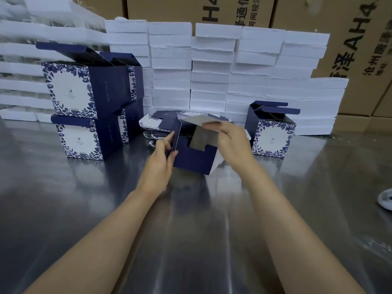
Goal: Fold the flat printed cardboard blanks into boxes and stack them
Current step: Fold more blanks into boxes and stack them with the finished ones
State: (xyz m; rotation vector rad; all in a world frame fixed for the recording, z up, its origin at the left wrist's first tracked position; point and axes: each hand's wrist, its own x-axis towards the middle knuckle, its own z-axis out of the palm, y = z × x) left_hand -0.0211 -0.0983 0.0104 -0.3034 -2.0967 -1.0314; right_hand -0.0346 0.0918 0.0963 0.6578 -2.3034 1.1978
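A half-folded navy cardboard box point(192, 160) stands tilted on the steel table at centre, its grey inside showing. My left hand point(162, 158) pinches its left side flap. My right hand point(231, 137) grips the grey top flap from the right. Right behind it lies a low pile of flat blue-and-white printed blanks point(157, 124). At the left, folded boxes point(84, 98) with floral fronts are stacked two high, lids open. One more folded box point(272, 134) stands alone at the right.
White foam slabs point(212, 71) are piled in a wall along the back of the steel table point(191, 230). Brown shipping cartons point(350, 49) rise behind them. A white round object point(387, 200) sits at the right edge.
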